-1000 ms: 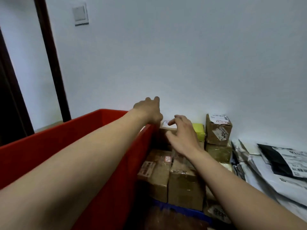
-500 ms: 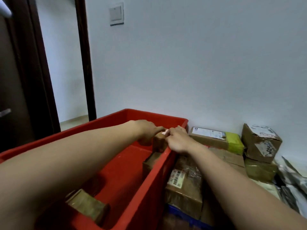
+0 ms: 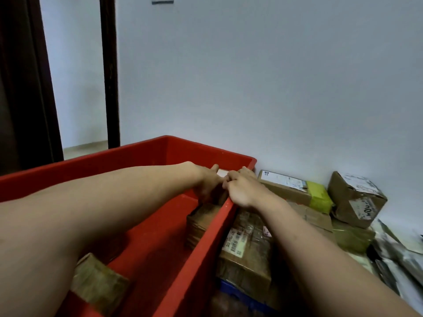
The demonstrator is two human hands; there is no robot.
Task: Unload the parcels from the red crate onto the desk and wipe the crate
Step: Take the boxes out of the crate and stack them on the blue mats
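Red plastic crate (image 3: 196,152) fills the lower left, open-topped, its far wall close to a pale room wall. Behind the crate's left end stands a dark wooden door frame (image 3: 109,76). Inside the crate, at its near left corner, a small brown taped cardboard parcel (image 3: 98,284) lies partly hidden under the left forearm. Farther along, against the inside of the crate's right wall, an upright brown cardboard parcel (image 3: 201,223) stands on the crate floor. Above it, the left hand (image 3: 206,181) is inside the crate, thumb on top and fingers curled down the side of a small brown box with a white label (image 3: 221,173). The right hand (image 3: 242,188) lies over the crate's right rim and grips the same box from the other side, fingers curled onto it. Just outside the crate's right wall stands a brown carton with a barcode label (image 3: 247,245). Farther right of the crate lie a flat brown box with yellow-green tape (image 3: 286,186), a crumpled brown box with torn labels (image 3: 357,197) and grey and black mailer bags (image 3: 400,255)
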